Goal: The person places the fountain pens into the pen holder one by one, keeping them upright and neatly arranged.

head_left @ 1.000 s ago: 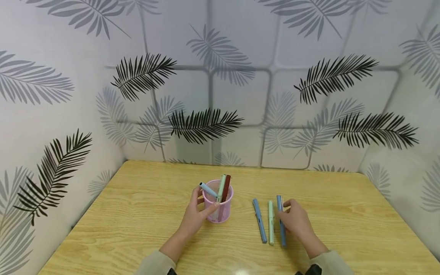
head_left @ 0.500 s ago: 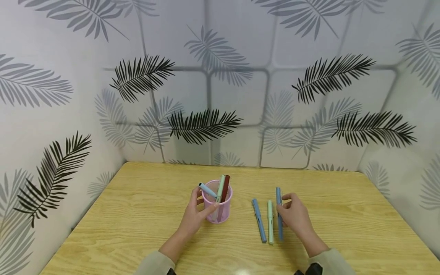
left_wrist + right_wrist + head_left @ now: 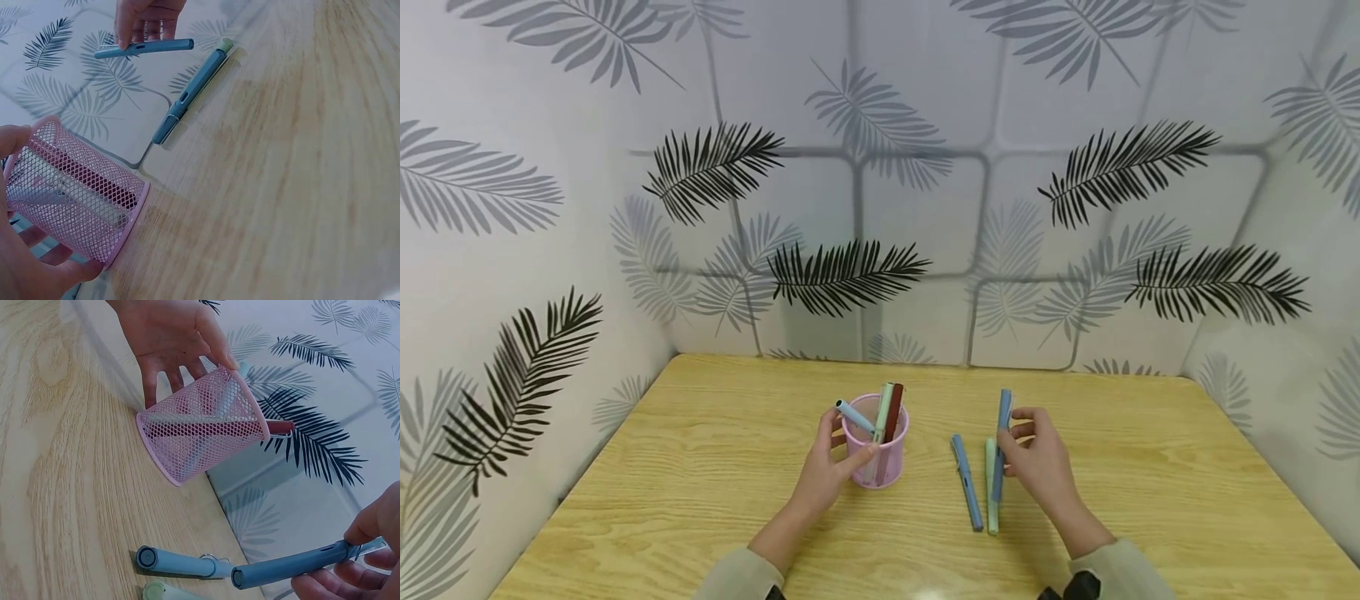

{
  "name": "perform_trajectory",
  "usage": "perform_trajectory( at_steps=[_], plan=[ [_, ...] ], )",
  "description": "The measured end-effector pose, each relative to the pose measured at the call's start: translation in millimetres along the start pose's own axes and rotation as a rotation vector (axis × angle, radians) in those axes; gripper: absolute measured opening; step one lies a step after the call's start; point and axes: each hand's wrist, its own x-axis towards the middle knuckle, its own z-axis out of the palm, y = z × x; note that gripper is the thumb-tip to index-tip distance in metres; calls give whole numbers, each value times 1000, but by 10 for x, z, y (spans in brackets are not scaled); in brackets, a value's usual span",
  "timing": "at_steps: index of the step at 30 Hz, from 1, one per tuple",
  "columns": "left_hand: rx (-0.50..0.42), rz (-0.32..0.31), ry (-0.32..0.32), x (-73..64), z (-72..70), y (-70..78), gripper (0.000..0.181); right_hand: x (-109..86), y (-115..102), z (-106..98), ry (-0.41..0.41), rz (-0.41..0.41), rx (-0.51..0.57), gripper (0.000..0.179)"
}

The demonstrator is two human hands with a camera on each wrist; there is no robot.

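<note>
The left hand point(image 3: 825, 473) gripped the pink mesh pen holder point(image 3: 891, 463), its thumb on the near side by the rim and its other fingers round the far left side. The pen holder stood upright on the wood-grain surface point(image 3: 700, 475), left of the loose pens. Three pens stood in it: a light blue pen point(image 3: 853, 415) leaned sharply toward the left rim, while a light green pen point(image 3: 884, 403) and a dark red pen point(image 3: 893, 407) rose close together, nearer upright, their upper ends above the rim.

The right hand point(image 3: 1039, 458) pinched a blue pen point(image 3: 1004, 408) between thumb and fingers toward its clip end. That pen was held clear of the surface, clip end up and the other end slanting down; from the head view its lower part covered some of a pale green pen point(image 3: 992, 521) lying below. Just left of the pale green pen lay a second blue pen point(image 3: 967, 483), apart from the pen holder, with its clip toward the far side.

Behind the surface hung a pale backdrop point(image 3: 917, 317) printed with grey and black leaves. A light sleeve point(image 3: 1123, 571) covered the right forearm.
</note>
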Motion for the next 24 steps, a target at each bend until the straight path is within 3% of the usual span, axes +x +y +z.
perform_trajectory(
  at_steps=[24],
  plan=[
    [-10,12,0,-6,-3,-4,68,67,-354,214,17,-195,96,32]
  ],
)
